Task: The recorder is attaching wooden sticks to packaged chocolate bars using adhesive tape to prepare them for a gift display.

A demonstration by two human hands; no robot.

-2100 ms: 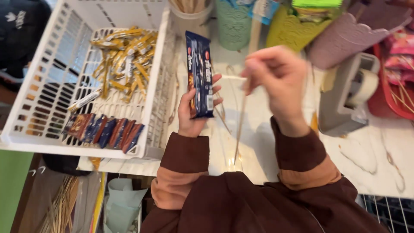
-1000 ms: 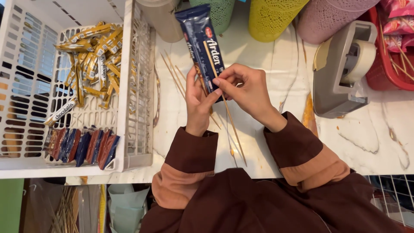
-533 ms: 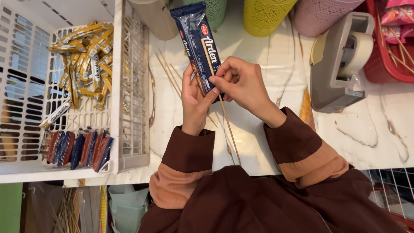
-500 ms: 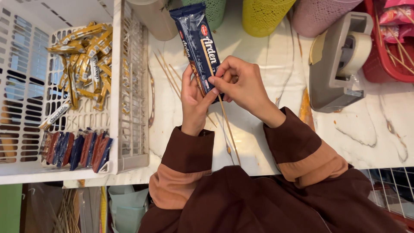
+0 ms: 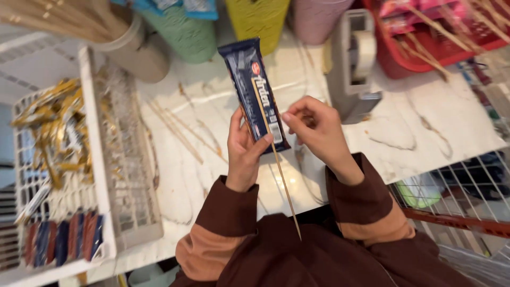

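Note:
My left hand [image 5: 244,151] grips the lower end of a long dark blue snack packet [image 5: 254,90], held upright over the marble table [image 5: 425,122]. A thin wooden skewer [image 5: 276,159] lies along the packet's front, pinned under my left thumb, and its lower end reaches down over my brown sleeve. My right hand [image 5: 316,130] hovers just right of the packet with its fingers curled, holding nothing that I can see.
A white plastic basket [image 5: 101,175] at the left holds gold-wrapped sweets and dark bars. Loose skewers [image 5: 175,127] lie on the table. A grey tape dispenser [image 5: 353,64], a red basket [image 5: 425,37] and coloured cups stand at the back. A wire rack [image 5: 462,180] sits at the lower right.
My right hand has come off the packet and skewer and drawn slightly right. The skewer now rests along the packet under my left thumb. The view has shifted to the right.

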